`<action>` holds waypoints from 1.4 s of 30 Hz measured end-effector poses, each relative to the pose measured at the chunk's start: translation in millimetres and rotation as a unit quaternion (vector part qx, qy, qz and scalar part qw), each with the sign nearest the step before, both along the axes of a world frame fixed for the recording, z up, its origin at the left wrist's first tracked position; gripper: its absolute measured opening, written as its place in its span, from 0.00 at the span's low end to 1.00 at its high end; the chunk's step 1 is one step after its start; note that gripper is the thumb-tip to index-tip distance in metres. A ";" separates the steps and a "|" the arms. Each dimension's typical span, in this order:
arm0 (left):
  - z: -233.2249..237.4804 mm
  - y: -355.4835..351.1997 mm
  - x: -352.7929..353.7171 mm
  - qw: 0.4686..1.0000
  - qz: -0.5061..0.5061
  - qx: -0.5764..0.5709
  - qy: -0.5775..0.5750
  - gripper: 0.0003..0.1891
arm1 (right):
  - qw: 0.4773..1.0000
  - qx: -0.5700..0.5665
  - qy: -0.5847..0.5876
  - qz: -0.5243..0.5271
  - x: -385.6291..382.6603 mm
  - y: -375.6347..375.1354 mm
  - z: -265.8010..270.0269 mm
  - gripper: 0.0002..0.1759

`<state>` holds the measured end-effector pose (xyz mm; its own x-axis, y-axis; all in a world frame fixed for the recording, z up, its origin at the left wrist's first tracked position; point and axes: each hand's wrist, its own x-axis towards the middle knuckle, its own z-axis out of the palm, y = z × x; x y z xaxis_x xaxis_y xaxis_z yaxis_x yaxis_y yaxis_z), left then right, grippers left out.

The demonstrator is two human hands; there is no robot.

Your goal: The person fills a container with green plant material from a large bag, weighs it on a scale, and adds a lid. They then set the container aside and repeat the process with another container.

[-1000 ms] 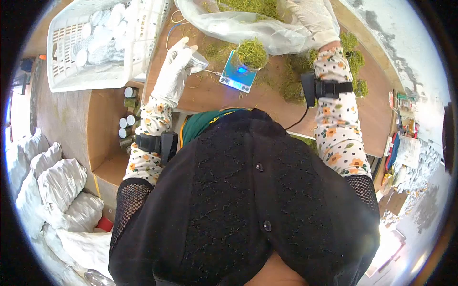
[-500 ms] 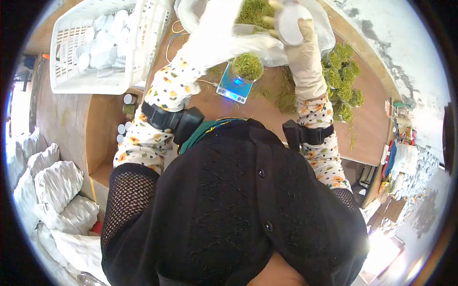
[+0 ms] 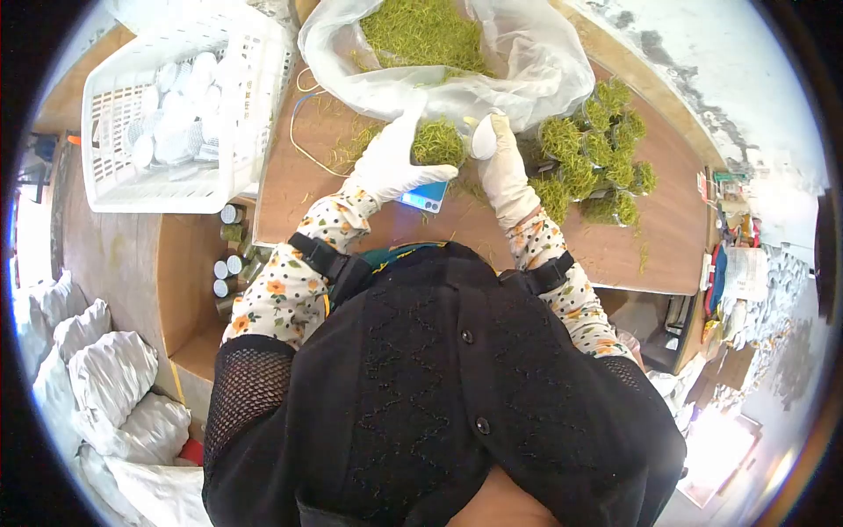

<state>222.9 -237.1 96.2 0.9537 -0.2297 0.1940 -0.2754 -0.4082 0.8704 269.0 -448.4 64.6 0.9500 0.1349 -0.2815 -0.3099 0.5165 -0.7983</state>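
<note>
My left hand (image 3: 389,160), in a white glove, is beside a jar of green moss (image 3: 438,143), with thumb and fingers spread around its left side. The jar stands at a small blue scale (image 3: 425,197), which is partly hidden by my thumb. Just right of the jar, my right hand (image 3: 503,171), also gloved, grips a round white lid (image 3: 484,139) between thumb and fingers. Behind both hands lies an open clear plastic bag (image 3: 544,86) with loose green moss (image 3: 426,35) inside.
Several moss-filled jars (image 3: 597,149) stand at the right of the brown table (image 3: 562,250). A white basket (image 3: 158,198) of lids is at the left, above a cardboard box (image 3: 189,290) with several closed jars. A cable (image 3: 303,149) curves left of the scale.
Both hands have come down from over the bag towards the jar. My left hand is now beside the jar, and the lid in my right hand is lower and closer to it.
</note>
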 end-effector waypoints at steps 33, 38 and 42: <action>-5.6 -41.9 20.0 0.909 -0.006 0.364 -0.203 0.10 | 0.997 -0.070 -0.033 0.010 4.3 4.6 1.1 0.30; 5.8 -38.7 16.5 0.930 -0.030 0.315 -0.188 0.12 | 0.994 -0.077 -0.082 0.005 5.6 -4.9 5.8 0.26; 34.6 -32.2 22.0 0.946 -0.047 0.176 -0.268 0.21 | 0.995 -0.023 -0.092 -0.033 -2.4 -2.1 28.0 0.23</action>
<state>244.8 -269.2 130.8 0.7118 -0.4483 0.5406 -0.6884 -0.5983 0.4102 266.6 -450.5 92.6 0.9924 0.0623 -0.1060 -0.1230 0.4924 -0.8617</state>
